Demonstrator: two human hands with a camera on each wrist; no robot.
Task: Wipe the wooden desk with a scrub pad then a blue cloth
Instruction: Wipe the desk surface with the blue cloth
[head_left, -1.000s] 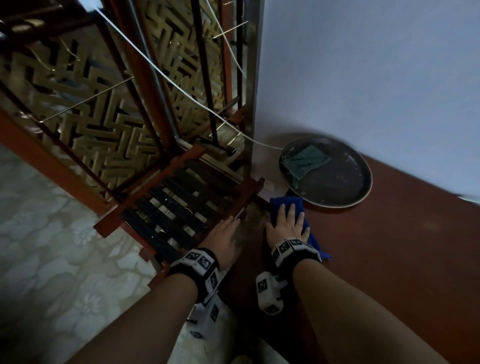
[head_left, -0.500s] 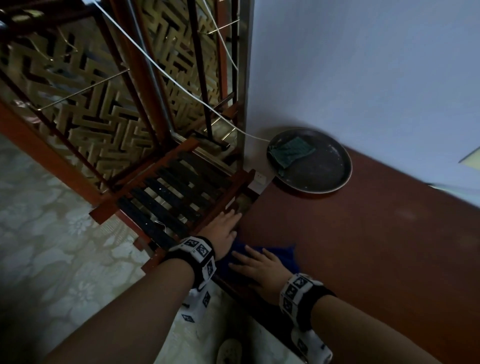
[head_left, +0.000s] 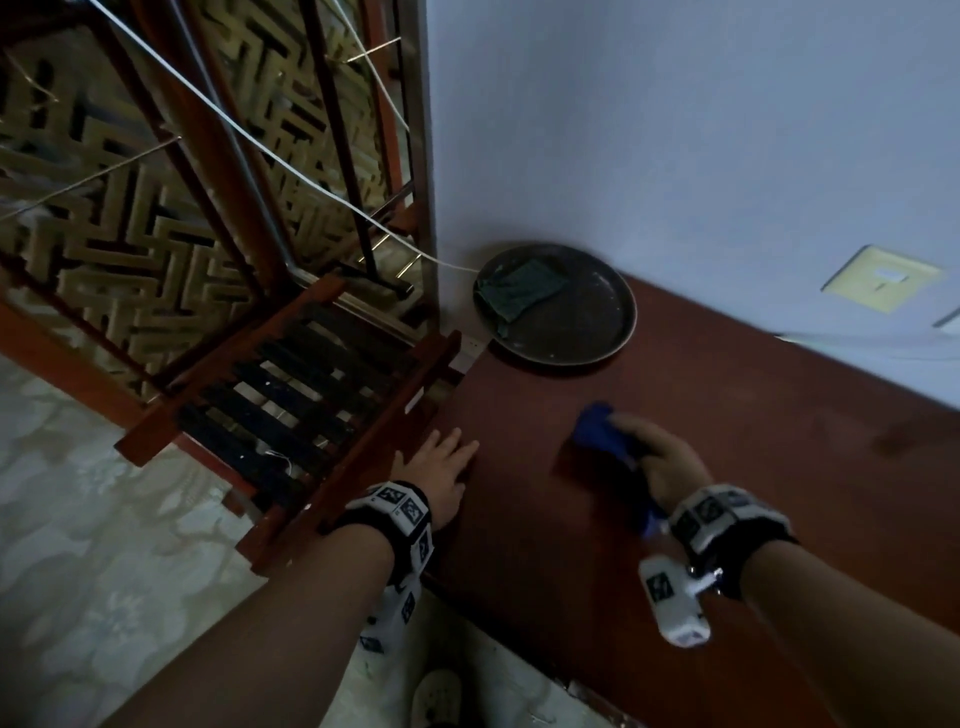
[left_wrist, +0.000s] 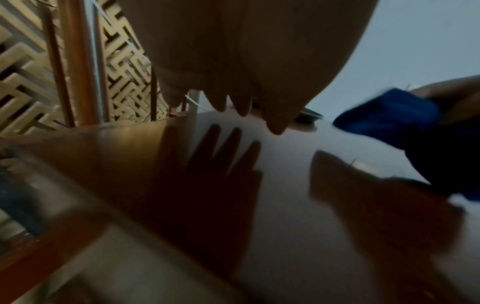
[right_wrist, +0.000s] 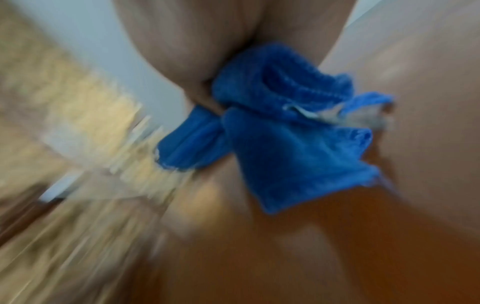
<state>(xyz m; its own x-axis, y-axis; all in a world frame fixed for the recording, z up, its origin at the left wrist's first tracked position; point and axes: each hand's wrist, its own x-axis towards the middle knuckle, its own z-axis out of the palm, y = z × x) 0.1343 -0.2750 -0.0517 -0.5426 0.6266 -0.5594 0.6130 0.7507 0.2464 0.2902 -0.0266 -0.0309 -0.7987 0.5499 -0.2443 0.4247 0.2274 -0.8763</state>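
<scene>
My right hand (head_left: 652, 452) grips a bunched blue cloth (head_left: 602, 434) just above the reddish wooden desk (head_left: 727, 467), near its middle. The right wrist view shows the cloth (right_wrist: 285, 139) crumpled in my fingers, blurred by motion. My left hand (head_left: 441, 462) lies flat with straight fingers on the desk's left edge; from the left wrist its fingers (left_wrist: 244, 107) stretch over the glossy top. A green scrub pad (head_left: 514, 293) lies in a dark round tray (head_left: 597, 332) at the desk's far left corner.
A red wooden slatted chair (head_left: 291, 395) stands against the desk's left side, before a patterned lattice screen (head_left: 130, 218). A white cable (head_left: 311, 182) runs down to the tray. A pale wall (head_left: 675, 156) with a yellowish socket plate (head_left: 878, 278) backs the desk.
My right hand bunched up the blue cloth, lifted it from the desk's left edge and swung it right toward the middle. The left hand stayed on the edge.
</scene>
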